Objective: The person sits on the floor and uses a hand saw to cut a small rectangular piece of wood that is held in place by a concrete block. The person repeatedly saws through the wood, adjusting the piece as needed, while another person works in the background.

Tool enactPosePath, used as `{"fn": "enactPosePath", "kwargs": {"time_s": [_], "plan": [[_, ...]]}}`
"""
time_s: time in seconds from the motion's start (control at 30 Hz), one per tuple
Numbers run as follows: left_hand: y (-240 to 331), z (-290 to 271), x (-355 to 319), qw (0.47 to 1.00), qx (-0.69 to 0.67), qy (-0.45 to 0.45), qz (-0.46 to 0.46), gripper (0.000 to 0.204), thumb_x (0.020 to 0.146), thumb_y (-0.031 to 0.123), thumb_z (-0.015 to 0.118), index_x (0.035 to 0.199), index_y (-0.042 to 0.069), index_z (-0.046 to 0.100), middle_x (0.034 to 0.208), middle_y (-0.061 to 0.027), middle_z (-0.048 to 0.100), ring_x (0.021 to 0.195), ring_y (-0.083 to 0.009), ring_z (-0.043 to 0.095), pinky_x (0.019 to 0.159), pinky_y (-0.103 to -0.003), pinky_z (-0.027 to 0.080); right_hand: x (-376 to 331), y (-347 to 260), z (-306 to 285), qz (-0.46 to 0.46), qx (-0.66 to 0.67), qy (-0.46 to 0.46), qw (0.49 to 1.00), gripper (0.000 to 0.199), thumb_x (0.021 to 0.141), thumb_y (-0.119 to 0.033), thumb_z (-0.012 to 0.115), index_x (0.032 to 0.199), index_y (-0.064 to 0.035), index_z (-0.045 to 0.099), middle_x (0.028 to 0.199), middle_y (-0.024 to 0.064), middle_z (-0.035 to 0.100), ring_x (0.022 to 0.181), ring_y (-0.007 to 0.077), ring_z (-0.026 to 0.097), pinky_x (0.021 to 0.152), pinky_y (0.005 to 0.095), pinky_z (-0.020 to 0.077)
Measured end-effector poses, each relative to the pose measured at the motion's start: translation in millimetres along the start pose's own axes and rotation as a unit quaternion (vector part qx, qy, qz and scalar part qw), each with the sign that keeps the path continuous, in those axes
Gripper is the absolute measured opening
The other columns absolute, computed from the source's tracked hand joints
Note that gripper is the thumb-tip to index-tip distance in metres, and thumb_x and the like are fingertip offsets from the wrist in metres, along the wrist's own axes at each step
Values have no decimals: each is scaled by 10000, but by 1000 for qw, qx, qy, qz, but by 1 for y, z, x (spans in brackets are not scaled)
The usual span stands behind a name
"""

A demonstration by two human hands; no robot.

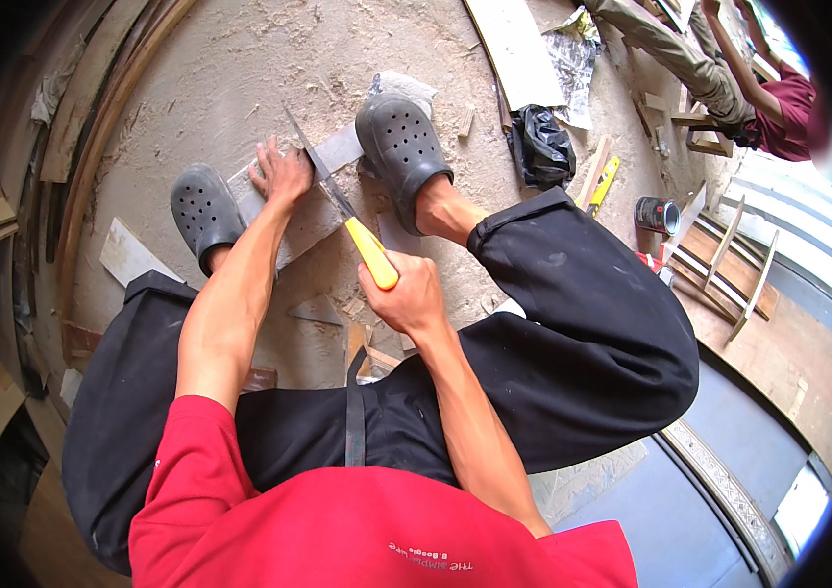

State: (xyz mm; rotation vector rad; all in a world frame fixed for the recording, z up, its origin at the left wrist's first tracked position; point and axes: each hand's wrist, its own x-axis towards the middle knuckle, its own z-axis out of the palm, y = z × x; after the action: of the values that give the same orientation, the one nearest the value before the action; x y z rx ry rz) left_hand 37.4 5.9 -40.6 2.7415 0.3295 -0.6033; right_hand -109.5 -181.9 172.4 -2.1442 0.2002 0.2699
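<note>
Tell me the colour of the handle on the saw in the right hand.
Yellow: the saw handle in the right hand, head view.

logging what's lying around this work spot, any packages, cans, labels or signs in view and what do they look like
Can: on the floor at the right, lying on its side, round, dark body with a red band.
Black bag: on the floor right of the right shoe, crumpled, glossy.
Foil sheet: top centre on the floor, crinkled, silver.
No signs or screens show.
</note>
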Motion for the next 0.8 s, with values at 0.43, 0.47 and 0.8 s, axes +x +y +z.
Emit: {"fn": "enactPosePath", "kwargs": {"time_s": [0.43, 0.47, 0.8], "plan": [[5, -1, -4, 1000, 8, 20, 7, 468, 952, 418, 412, 1276, 142, 608, 1574, -154, 223, 1485, -354, 64, 1133, -619, 27, 15, -4, -2, 31, -2, -20, 999, 299, 818, -270, 647, 713, 9, 634, 652, 231, 610, 624, 415, 624, 595, 450, 499], [5, -2, -4, 1000, 8, 17, 3, 470, 953, 418, 410, 1276, 140, 607, 1575, -155, 222, 1486, -353, 63, 1134, -616, 25, 16, -6, -5, 35, -2, -26, 999, 305, 818, -272, 647, 709, 12, 631, 653, 233, 609, 627, 415, 625, 597, 450, 499], [7, -8, -10, 1000, -15, 10, 4, 469, 950, 384, 401, 1265, 108, 612, 1584, -165, 194, 1488, -349, 43, 1144, -606, 4, 10, -10, -9, 48, 10, -11, 999, 284, 817, -238, 643, 694, 17, 616, 632, 231, 591, 611, 414, 611, 580, 448, 481]]}}
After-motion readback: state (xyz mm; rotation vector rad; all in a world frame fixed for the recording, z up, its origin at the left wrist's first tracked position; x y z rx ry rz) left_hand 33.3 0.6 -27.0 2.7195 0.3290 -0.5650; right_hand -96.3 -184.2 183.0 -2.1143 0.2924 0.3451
